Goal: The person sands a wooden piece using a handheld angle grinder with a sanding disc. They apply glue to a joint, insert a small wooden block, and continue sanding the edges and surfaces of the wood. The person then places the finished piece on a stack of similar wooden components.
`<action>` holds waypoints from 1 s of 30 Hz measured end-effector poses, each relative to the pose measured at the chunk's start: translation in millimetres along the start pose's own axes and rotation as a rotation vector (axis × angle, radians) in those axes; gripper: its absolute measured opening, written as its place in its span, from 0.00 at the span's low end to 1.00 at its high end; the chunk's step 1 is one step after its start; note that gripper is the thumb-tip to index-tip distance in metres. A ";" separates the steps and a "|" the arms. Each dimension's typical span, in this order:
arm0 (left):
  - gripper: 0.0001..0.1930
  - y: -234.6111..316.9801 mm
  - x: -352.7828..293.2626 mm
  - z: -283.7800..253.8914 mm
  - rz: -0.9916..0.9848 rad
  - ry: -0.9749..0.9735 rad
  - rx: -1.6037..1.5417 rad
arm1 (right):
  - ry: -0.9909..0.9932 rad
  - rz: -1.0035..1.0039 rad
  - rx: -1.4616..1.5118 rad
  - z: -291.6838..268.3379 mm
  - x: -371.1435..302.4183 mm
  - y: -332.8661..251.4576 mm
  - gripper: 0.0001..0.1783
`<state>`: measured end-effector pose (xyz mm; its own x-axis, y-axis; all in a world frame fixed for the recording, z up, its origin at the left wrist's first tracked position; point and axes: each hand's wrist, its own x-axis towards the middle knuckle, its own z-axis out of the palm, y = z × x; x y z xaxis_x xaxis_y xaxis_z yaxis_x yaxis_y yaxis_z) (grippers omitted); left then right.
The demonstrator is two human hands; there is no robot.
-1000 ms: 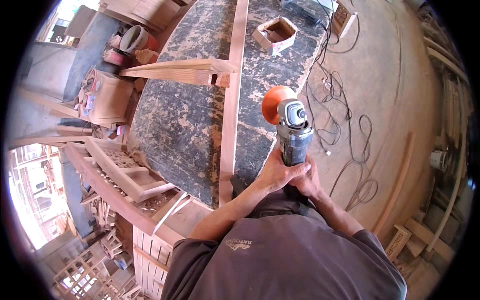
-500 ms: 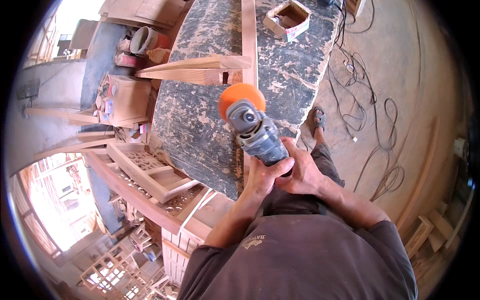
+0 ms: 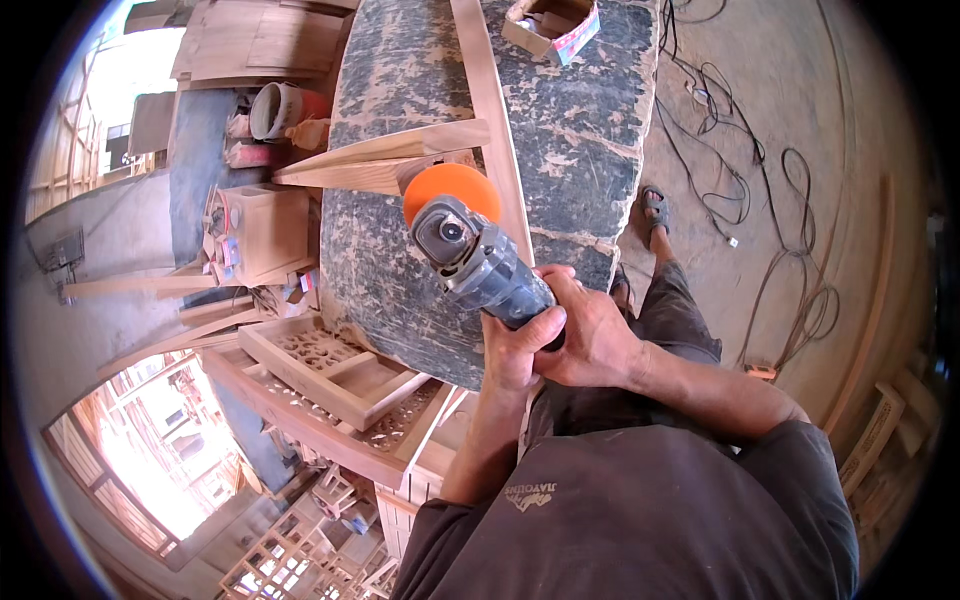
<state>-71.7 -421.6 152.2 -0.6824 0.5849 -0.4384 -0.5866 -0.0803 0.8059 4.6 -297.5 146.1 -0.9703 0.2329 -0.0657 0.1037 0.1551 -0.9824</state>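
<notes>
Both of my hands are wrapped round the grey body of an angle grinder (image 3: 490, 268). My left hand (image 3: 514, 352) grips its lower left side, and my right hand (image 3: 598, 338) closes over its rear end from the right. An orange disc (image 3: 455, 188) fronts the tool, over the end of a tapered wooden rail (image 3: 370, 160). That rail meets a long wooden bar (image 3: 492, 105) on the bench (image 3: 575, 170); whether the disc touches the wood I cannot tell.
An open cardboard box (image 3: 550, 30) stands on the far part of the bench. Cables (image 3: 745, 190) lie looped on the floor at right. A carved wooden frame (image 3: 335, 375) lies at left, below a carton (image 3: 268, 232). A bucket (image 3: 275, 110) stands farther off.
The grinder has moved left with both hands on it, and its disc now overlaps the end of the tapered rail. The long bar looks more slanted as my view shifts.
</notes>
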 end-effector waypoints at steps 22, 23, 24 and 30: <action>0.30 13.1 6.1 -16.4 -0.002 0.006 0.086 | -0.027 0.082 0.064 17.0 10.4 -1.3 0.45; 0.30 13.4 5.1 -16.0 -0.004 0.016 0.073 | -0.023 0.070 0.072 18.0 10.3 -0.7 0.45; 0.30 12.7 5.8 -17.6 -0.002 -0.001 0.082 | -0.030 0.089 0.059 17.7 10.1 -1.4 0.45; 0.31 15.0 13.2 -21.0 0.013 -0.047 0.137 | 0.007 0.106 0.056 18.2 11.7 -3.7 0.44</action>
<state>-98.6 -432.1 150.2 -0.6662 0.6221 -0.4113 -0.5108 0.0212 0.8595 -11.1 -312.8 145.7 -0.9528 0.2523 -0.1688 0.1932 0.0748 -0.9783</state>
